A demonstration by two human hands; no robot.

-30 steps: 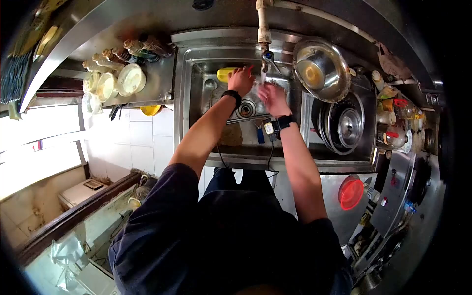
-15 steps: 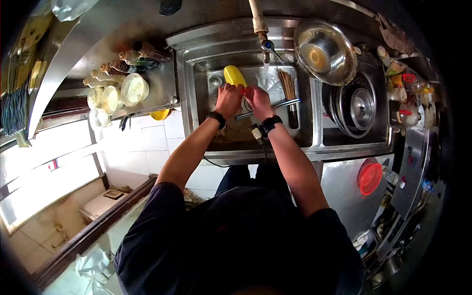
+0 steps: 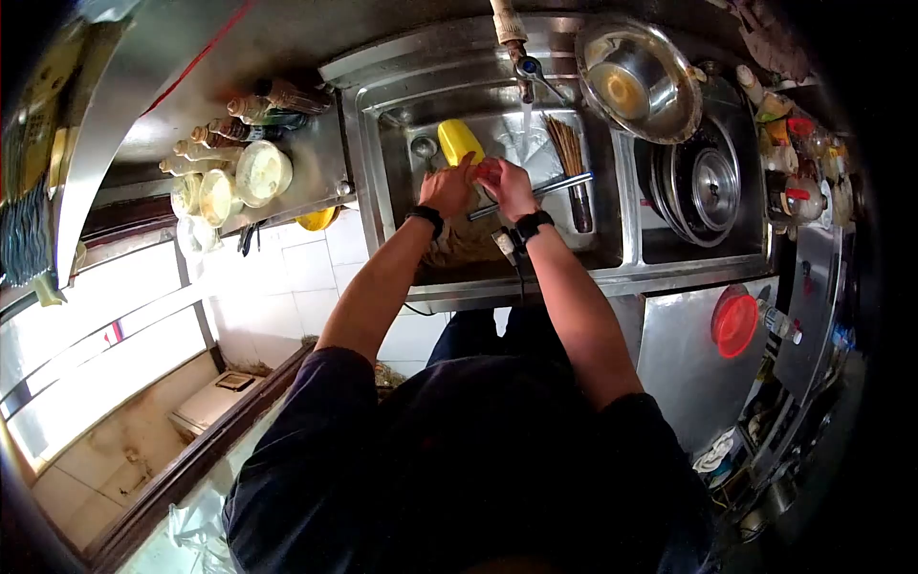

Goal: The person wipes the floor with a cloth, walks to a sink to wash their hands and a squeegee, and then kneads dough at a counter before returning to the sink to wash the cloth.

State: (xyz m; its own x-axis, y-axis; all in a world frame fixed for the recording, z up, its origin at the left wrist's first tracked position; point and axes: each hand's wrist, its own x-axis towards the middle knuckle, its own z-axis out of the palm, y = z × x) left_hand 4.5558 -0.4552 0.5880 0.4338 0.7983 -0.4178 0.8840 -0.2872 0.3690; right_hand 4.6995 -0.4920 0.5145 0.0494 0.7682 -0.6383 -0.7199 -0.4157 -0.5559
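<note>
Over the left basin of the metal sink (image 3: 612, 253), my two hands meet at the fingertips. My right hand (image 3: 511, 188) is closed, with a small reddish thing (image 3: 489, 171) at its fingers; its kind is too small to make out. My left hand (image 3: 449, 190) has its fingers bent close against the right one, and what they pinch is hidden. Just beyond them lies a yellow plastic container (image 3: 460, 142). A metal rod (image 3: 550, 194) slants across the basin beside my right hand. Water runs from the tap (image 3: 525, 72) behind the hands.
A bamboo brush (image 3: 571, 158) leans in the basin's right side. A metal bowl (image 3: 639, 84) rests at the back, above stacked pans (image 3: 712, 187) in the right basin. Bottles (image 3: 251, 110) and white tubs (image 3: 262, 173) stand on the left. A red plastic bowl (image 3: 735, 325) sits at right.
The view has shifted slightly. My hands stay together over the basin, with the left fingers now more stretched towards the right hand. The rod lies at a steeper slant.
</note>
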